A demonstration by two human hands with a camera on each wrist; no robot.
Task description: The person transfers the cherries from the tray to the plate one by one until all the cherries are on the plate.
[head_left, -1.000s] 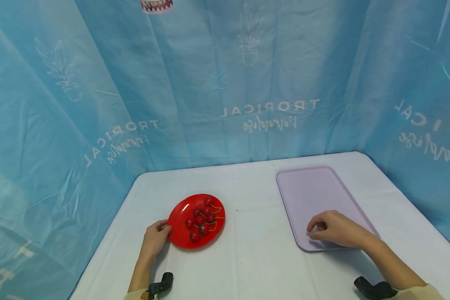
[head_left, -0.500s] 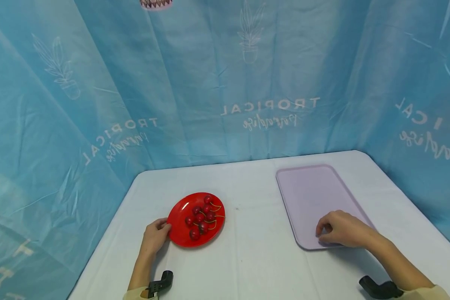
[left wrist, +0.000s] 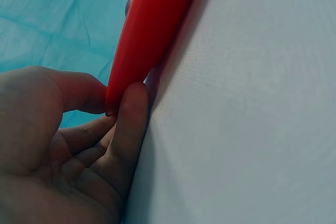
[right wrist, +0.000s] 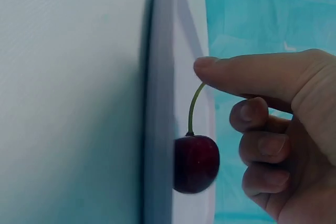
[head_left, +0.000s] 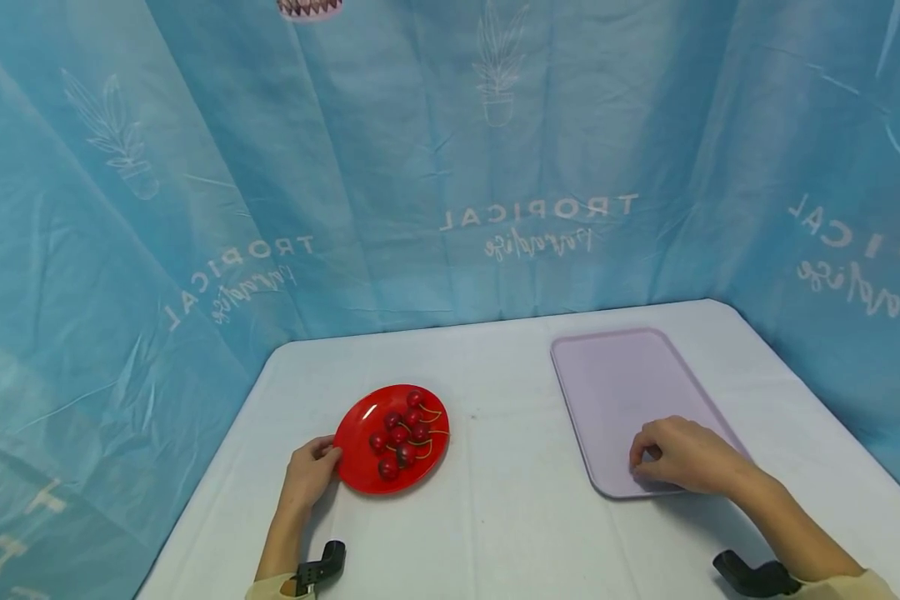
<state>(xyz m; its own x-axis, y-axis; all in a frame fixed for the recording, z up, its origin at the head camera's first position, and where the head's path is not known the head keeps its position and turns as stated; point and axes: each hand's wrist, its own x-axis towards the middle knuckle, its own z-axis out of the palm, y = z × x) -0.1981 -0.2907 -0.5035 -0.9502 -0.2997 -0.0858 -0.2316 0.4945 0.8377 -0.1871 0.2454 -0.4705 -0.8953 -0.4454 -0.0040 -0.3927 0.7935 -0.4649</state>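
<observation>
In the head view, the right hand [head_left: 678,454] has been shifted slightly rightward over the near end of the lilac tray [head_left: 622,375] since a second ago; over the last half second almost no shift can be made out. The red plate [head_left: 354,446], with its cluster of cherries [head_left: 407,454], has been left in place on the white surface [head_left: 506,417], well apart from the tray. Its near-left rim is held by the left hand [head_left: 309,475] as before.

In the left wrist view, that grip is shown more closely: the plate's rim is pinched between the thumb above and a finger beneath.

In the right wrist view, a single cherry [right wrist: 198,165] is seen at the tray, partly hidden by the raised edge. The upper end of its stem [right wrist: 193,108] appears to be pinched at the right hand's fingertips, the other fingers being curled. Whether the tray's floor is touched cannot be told. For the work in hand, this is judged to be a pause, with one cherry brought to the tray but not yet released.
</observation>
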